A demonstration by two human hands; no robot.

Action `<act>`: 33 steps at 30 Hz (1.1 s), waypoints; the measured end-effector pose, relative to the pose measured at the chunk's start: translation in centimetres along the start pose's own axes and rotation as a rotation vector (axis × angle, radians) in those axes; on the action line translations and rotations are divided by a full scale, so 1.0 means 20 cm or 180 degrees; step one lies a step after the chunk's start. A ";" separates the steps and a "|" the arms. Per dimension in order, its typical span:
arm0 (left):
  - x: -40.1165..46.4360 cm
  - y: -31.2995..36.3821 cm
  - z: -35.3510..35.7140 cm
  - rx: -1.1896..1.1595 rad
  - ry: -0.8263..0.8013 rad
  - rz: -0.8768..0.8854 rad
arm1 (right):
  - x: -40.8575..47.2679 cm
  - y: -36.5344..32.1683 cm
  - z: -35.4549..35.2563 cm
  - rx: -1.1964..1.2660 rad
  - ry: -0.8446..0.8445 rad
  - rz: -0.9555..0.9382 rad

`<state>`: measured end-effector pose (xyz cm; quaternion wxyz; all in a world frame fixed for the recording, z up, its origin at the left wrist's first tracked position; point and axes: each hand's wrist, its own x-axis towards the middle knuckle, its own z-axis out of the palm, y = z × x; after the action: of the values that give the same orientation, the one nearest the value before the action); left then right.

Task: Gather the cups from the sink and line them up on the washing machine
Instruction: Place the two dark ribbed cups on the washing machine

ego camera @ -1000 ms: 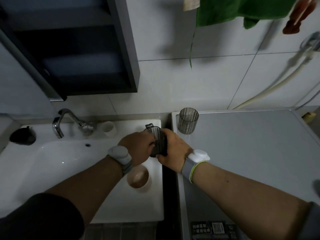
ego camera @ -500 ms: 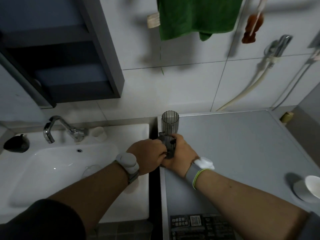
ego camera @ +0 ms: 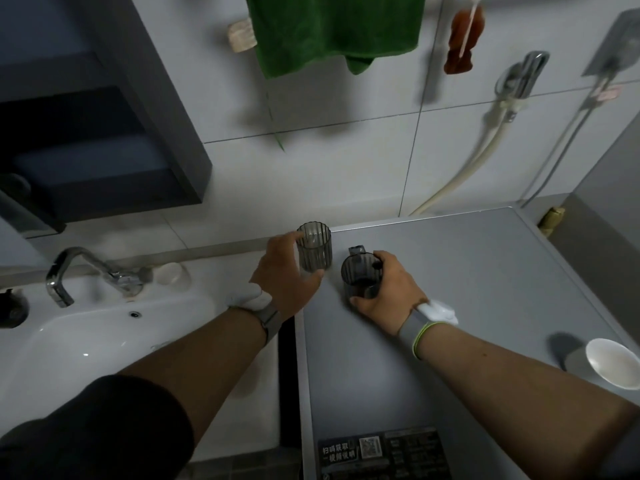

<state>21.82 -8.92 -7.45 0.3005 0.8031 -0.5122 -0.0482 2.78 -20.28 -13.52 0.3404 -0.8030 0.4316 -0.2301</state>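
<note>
My right hand (ego camera: 388, 292) is wrapped around the dark handled cup (ego camera: 362, 273), fingers (ego camera: 360, 301) curled round its lower wall, and the cup stands upright on the washing machine (ego camera: 485, 306) near the back left corner of its grey top. My left hand (ego camera: 282, 275) is on the ribbed smoky cup (ego camera: 314, 251), thumb in front and fingers round its left side, holding it upright just beside the dark one and closer to the wall. The two cups sit near each other; whether they touch, I cannot tell. Far right on the machine top there's a white cup (ego camera: 611, 363) lying tilted near the front edge, well apart from my hands. Left of the machine is the white sink (ego camera: 86, 341) with its chrome tap (ego camera: 69, 271). A green towel (ego camera: 332, 29) hangs on the tiled wall above.
</note>
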 end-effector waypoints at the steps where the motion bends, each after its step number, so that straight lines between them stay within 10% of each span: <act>1: 0.02 -0.01 0.02 -0.0106 -0.0017 -0.0290 | 0.03 0.01 0.00 -0.0014 0.0046 0.0005; 9: 0.16 -0.04 0.19 -0.0870 0.0181 -0.1119 | 0.22 0.08 0.01 0.0109 0.0160 0.0151; 33: 0.44 -0.08 0.32 -0.1292 -0.0171 -0.1192 | 0.57 0.17 0.14 0.0339 -0.0172 0.0892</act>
<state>24.76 -18.70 -11.47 0.4274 0.8056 -0.3425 -0.2259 8.67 -30.34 -17.00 0.4229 -0.7216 0.5173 -0.1812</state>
